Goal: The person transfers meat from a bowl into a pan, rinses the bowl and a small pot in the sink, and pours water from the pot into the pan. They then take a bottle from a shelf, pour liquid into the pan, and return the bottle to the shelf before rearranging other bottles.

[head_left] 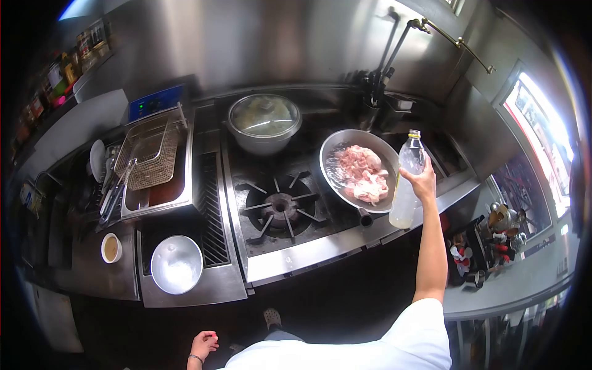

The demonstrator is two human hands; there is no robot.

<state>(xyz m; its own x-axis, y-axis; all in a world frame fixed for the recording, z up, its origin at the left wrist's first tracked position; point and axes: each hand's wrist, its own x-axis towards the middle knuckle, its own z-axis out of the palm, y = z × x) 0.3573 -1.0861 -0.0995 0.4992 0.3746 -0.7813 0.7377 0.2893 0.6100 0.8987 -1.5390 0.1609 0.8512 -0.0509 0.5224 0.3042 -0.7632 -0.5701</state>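
Note:
My right hand is wrapped round a clear plastic bottle of cloudy pale liquid. The bottle stands nearly upright in the air, its neck at the top, with a yellow ring there. Just left of it, a wide metal pan on the stove holds raw pinkish meat and some clear liquid. Down by my body, my left hand is closed with its fingers curled; a small red thing shows at the fingertips, too small to name.
A bare burner lies left of the pan, and a lidded pot stands behind it. Further left are a fryer with a wire basket, a metal bowl and a small white cup. Utensils stand at the back.

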